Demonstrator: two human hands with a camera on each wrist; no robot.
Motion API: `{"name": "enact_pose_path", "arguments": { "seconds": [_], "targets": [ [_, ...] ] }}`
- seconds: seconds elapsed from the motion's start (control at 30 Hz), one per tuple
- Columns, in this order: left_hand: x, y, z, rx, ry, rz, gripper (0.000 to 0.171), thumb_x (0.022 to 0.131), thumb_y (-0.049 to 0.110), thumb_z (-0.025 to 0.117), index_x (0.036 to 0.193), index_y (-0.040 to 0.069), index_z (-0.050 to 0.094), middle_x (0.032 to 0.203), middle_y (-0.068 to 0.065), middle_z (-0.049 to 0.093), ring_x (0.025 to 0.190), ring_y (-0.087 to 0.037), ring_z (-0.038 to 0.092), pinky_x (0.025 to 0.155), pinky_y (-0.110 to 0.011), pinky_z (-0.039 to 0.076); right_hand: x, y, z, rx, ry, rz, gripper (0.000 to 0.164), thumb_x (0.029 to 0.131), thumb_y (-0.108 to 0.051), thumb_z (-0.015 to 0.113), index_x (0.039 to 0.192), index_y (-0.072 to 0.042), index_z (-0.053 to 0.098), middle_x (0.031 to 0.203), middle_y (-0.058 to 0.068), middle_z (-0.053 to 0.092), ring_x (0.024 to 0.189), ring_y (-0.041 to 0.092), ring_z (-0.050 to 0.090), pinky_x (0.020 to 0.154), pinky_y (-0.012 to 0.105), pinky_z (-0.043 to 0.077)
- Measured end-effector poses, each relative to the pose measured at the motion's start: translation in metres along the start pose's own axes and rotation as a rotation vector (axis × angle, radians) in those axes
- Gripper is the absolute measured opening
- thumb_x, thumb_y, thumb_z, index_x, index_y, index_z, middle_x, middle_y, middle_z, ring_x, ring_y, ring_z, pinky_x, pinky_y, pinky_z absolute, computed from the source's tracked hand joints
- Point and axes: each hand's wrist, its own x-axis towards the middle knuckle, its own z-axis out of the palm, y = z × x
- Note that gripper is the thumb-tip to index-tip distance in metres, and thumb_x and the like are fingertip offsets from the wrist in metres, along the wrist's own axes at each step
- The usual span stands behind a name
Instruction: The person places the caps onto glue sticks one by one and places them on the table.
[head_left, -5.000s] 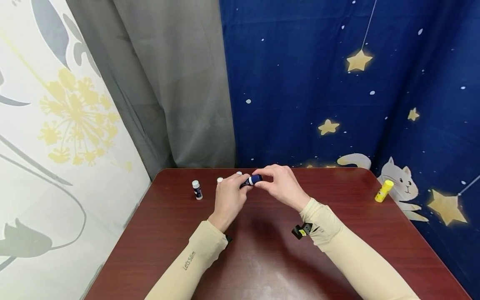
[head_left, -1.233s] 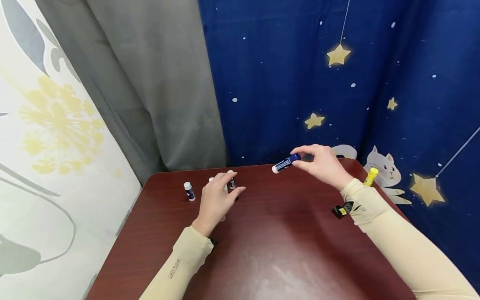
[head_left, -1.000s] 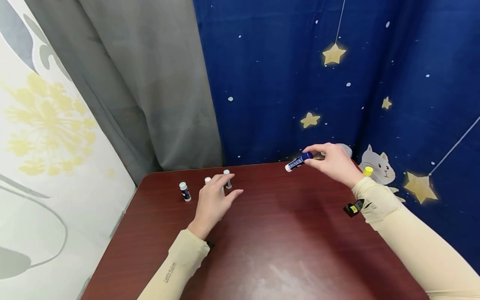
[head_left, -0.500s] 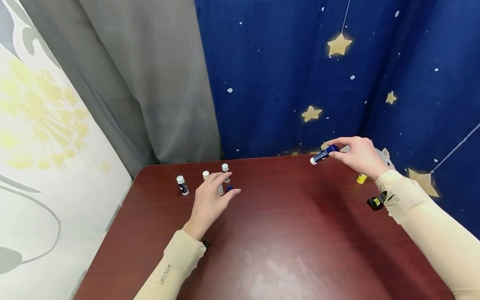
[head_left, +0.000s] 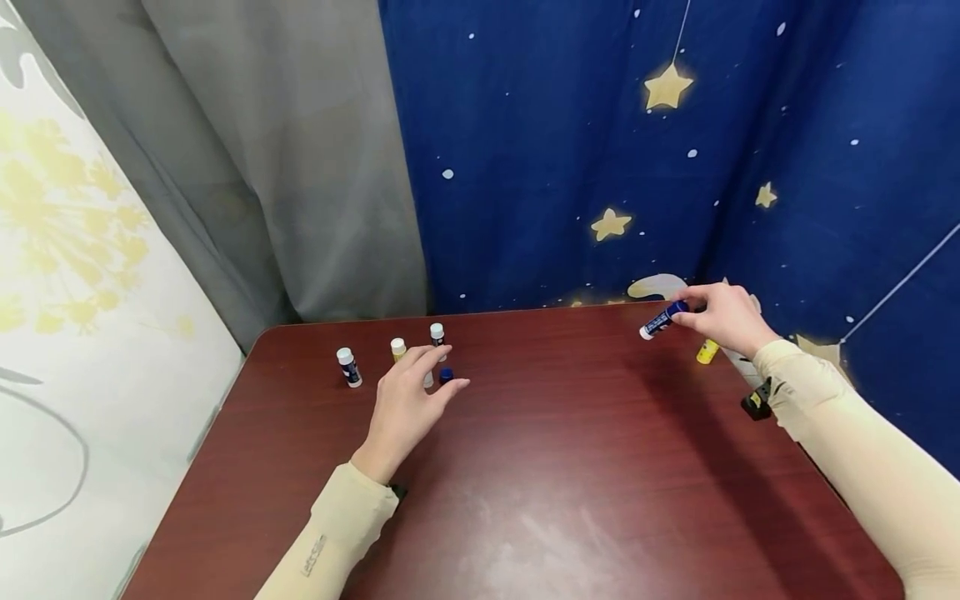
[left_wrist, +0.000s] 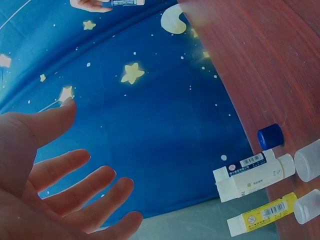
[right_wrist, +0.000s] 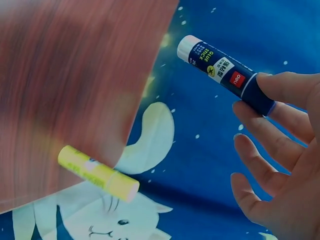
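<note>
My right hand (head_left: 726,317) pinches the dark blue cap end of a navy glue stick (head_left: 660,322), held tilted over the far right of the table, its white end pointing left. The right wrist view shows the label of this glue stick (right_wrist: 220,70). Below it, a yellow glue stick (head_left: 707,352) stands at the table's right edge. My left hand (head_left: 405,408) is open, thumb and fingers spread, holding nothing. Just beyond it are a blue cap (head_left: 446,375), a navy glue stick (head_left: 438,336) and a yellow-labelled one (head_left: 399,348), partly hidden by the fingers.
Another navy glue stick (head_left: 348,367) with a white top stands further left. In the left wrist view a white glue stick (left_wrist: 257,179) stands near whitish cylinders (left_wrist: 308,160). Grey and blue curtains (head_left: 525,167) hang behind the brown table (head_left: 540,433).
Five seconds ago both hands held the navy glue stick together. My left hand has let go and spread; my right hand has carried the stick to the right, near the yellow one.
</note>
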Motion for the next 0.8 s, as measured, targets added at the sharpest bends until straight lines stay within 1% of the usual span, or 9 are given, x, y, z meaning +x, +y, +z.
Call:
{"name": "enact_pose_path", "arguments": {
  "seconds": [0.07,0.3,0.4,0.6,0.7,0.73,0.8],
  "targets": [
    [-0.001,0.001,-0.001,-0.001,-0.001,-0.005,0.054,0.081,0.033,0.087,0.129,0.015,0.069,0.117,-0.004,0.067,0.082,-0.011,0.058,0.065,-0.033,0.05,0.002,0.006,0.001,-0.014,-0.003,-0.004,0.03,0.088,-0.025,0.078,0.116,-0.013,0.074,0.09,0.009,0.072,0.081,0.028,0.056,0.058,0.04,0.039],
    [-0.005,0.003,-0.004,0.023,-0.009,-0.029,0.054,0.082,0.038,0.085,0.129,0.018,0.069,0.118,0.0,0.065,0.091,-0.011,0.06,0.071,-0.034,0.052,0.01,0.029,0.005,-0.07,-0.037,0.001,0.028,0.088,-0.022,0.077,0.113,-0.009,0.074,0.078,0.004,0.066,0.071,0.025,0.053,0.055,0.038,0.038],
    [-0.008,0.001,-0.006,0.029,0.007,-0.027,0.053,0.081,0.038,0.086,0.128,0.019,0.07,0.118,0.0,0.065,0.094,-0.012,0.061,0.073,-0.036,0.052,0.013,0.036,0.008,-0.077,-0.058,-0.002,0.029,0.087,-0.02,0.077,0.112,-0.007,0.075,0.077,0.004,0.064,0.07,0.025,0.053,0.055,0.038,0.038],
    [-0.008,-0.002,-0.007,0.025,0.022,0.001,0.052,0.08,0.034,0.087,0.127,0.018,0.07,0.119,-0.002,0.065,0.097,-0.016,0.062,0.077,-0.039,0.054,0.014,0.051,0.01,-0.112,-0.096,0.005,0.028,0.086,-0.019,0.076,0.111,-0.006,0.075,0.079,0.003,0.067,0.064,0.022,0.053,0.052,0.036,0.039],
    [-0.009,-0.004,-0.008,0.031,0.022,-0.004,0.052,0.08,0.033,0.088,0.126,0.018,0.07,0.119,-0.003,0.066,0.094,-0.016,0.061,0.075,-0.038,0.053,0.015,0.058,0.013,-0.126,-0.116,0.002,0.029,0.086,-0.018,0.076,0.111,-0.005,0.075,0.08,0.003,0.069,0.061,0.021,0.054,0.051,0.036,0.039],
    [-0.009,-0.004,-0.008,0.034,0.021,-0.009,0.052,0.079,0.033,0.088,0.126,0.018,0.07,0.119,-0.002,0.066,0.094,-0.015,0.061,0.075,-0.038,0.053,0.015,0.06,0.014,-0.137,-0.123,-0.002,0.029,0.086,-0.018,0.076,0.112,-0.005,0.075,0.08,0.003,0.07,0.061,0.021,0.054,0.051,0.037,0.04],
    [-0.011,-0.004,-0.009,0.038,0.02,-0.019,0.052,0.079,0.032,0.088,0.126,0.018,0.07,0.119,-0.002,0.066,0.093,-0.015,0.061,0.074,-0.037,0.052,0.017,0.064,0.016,-0.158,-0.133,-0.006,0.03,0.085,-0.018,0.076,0.112,-0.005,0.075,0.081,0.003,0.07,0.065,0.021,0.056,0.057,0.039,0.039]
  ]
}}
